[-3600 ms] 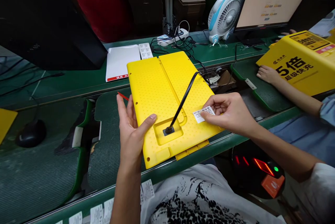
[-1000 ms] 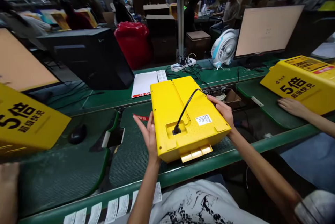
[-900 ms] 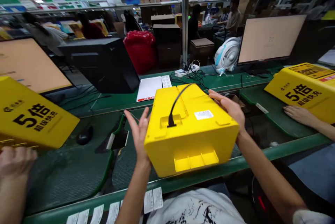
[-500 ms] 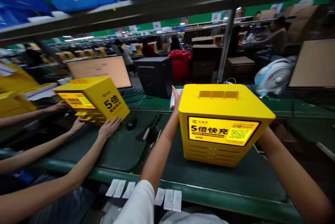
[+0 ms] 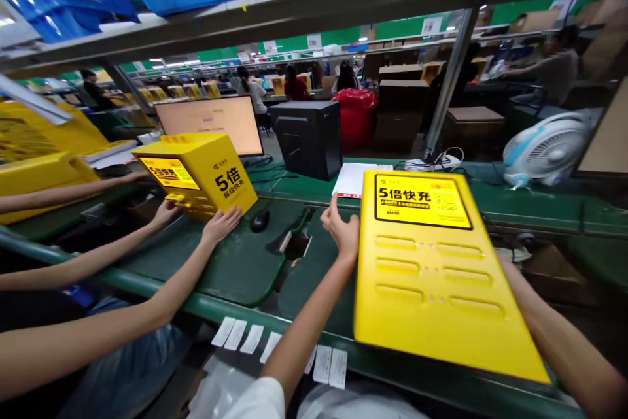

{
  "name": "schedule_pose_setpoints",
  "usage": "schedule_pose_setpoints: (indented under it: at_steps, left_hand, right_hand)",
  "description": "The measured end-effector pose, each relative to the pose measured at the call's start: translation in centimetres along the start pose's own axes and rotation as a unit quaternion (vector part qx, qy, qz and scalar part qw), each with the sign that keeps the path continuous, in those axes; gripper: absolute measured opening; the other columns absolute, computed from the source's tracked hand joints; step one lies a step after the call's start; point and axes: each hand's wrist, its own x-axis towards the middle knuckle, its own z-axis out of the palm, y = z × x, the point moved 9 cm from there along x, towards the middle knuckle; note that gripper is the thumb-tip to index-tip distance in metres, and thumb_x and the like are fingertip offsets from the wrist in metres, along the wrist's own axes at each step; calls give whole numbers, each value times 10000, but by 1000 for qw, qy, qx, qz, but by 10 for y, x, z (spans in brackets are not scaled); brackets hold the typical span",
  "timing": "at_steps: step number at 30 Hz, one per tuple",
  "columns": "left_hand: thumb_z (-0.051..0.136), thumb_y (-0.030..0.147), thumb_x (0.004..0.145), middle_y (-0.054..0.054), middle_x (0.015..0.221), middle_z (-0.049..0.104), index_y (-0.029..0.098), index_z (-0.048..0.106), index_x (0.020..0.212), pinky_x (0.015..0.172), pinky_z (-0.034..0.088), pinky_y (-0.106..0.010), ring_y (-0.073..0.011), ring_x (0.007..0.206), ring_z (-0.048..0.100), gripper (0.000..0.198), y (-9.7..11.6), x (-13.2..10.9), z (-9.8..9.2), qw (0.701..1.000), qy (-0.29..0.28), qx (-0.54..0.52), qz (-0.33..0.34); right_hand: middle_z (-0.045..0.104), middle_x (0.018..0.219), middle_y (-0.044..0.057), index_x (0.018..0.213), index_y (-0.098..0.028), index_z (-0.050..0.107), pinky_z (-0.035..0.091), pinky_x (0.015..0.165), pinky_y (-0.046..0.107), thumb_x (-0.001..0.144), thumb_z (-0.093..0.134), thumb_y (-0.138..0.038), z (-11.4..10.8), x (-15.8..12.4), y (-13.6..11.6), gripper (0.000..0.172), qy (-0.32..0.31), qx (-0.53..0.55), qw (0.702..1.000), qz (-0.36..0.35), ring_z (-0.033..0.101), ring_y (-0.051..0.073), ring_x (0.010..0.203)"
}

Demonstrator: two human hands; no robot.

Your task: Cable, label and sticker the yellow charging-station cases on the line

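Observation:
A yellow metal charging cabinet (image 5: 432, 321) with a bright label and rows of slots on its front stands in front of me, tipped so that this face slopes upward. My left hand (image 5: 342, 229) presses against its left side, index finger stretched up and the others partly bent. On the opposite side, my right hand (image 5: 513, 278) bears on the cabinet's right edge; its fingers are mostly hidden behind the cabinet. Both hands hold it between them over the green work surface (image 5: 314, 268).
At left, a co-worker's hands (image 5: 222, 226) rest on another yellow cabinet (image 5: 228, 177). Behind are a monitor (image 5: 210, 121), a black computer case (image 5: 307, 138), a white booklet (image 5: 350, 177) and a fan (image 5: 547, 148). A mouse (image 5: 260, 220) lies near a cutout. Paper labels (image 5: 251, 339) line the front edge.
The cabinet has tipped, its front face turning upward and its lower edge coming toward me; its top is no longer visible. My left hand's fingers have bent and come away from its side.

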Motion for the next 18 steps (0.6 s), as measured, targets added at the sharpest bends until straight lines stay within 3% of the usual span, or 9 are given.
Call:
schedule_pose_setpoints:
  at_steps: [2,4,6,8,10,11,13,16,18]
  left_hand:
    - [598,-9,739,-194,1399,450,205,583,1426,1190,339,-484,-336,1394,438,720,-4,1,9,1000,-15,5,-8]
    - [589,-29,738,-202,1450,428,185,648,1344,1191,351,-469,-335,1436,411,645,-4,5,15,999,-33,5,4]
    - [574,-43,743,-179,1479,430,192,694,1256,1186,370,-428,-301,1459,400,577,6,12,14,998,-48,4,31]
    - [565,-49,743,-149,1471,465,204,719,1184,1163,404,-407,-269,1438,437,531,25,20,4,996,-65,4,63]
    - [584,-43,730,-119,1444,510,219,747,1101,1142,430,-405,-254,1396,490,483,54,27,-11,991,-93,6,96]
    - [597,-39,720,-110,1443,518,227,757,1072,1145,430,-413,-253,1389,500,470,71,29,-17,987,-116,13,114]
    - [620,-27,709,-111,1462,509,238,772,1044,1171,403,-454,-268,1408,485,453,103,25,-25,973,-174,43,144]
    - [639,-2,722,-138,1503,474,236,776,1054,1183,382,-508,-296,1461,427,432,134,9,-26,946,-258,100,171]
    - [633,6,733,-140,1506,481,232,775,1052,1180,388,-508,-294,1468,424,415,144,-2,-22,933,-295,107,177]
  right_hand:
    - [789,962,129,1161,-170,732,631,844,481,907,617,-448,3,-4,20,394,1,10,995,95,765,325,940]
    - [786,983,132,1153,-179,732,627,832,486,902,594,-531,1,-1,23,454,-10,-25,995,100,760,334,954]
    - [778,1038,126,1105,-204,749,619,839,482,860,633,-552,-8,4,-3,441,10,-123,992,-10,746,346,992]
    - [757,1136,112,1080,-241,763,592,879,473,813,709,-499,-6,-6,-59,375,82,-270,936,-211,716,354,1055]
    - [724,1223,90,1114,-276,764,543,944,457,821,742,-429,33,-42,-115,331,131,-405,798,-426,677,339,1120]
    - [716,1236,80,1140,-282,760,523,966,445,864,716,-410,65,-61,-131,307,116,-451,725,-507,662,320,1144]
    - [736,1172,54,1127,-267,764,528,953,393,937,659,-365,135,-87,-140,237,9,-484,642,-595,686,255,1072]
    - [761,1123,54,1144,-209,769,572,787,319,926,698,-301,213,-96,-131,247,-105,-482,622,-608,721,205,933]
    - [782,1057,58,1100,-175,789,575,705,292,892,735,-249,241,-90,-122,227,-132,-468,633,-602,734,199,872]
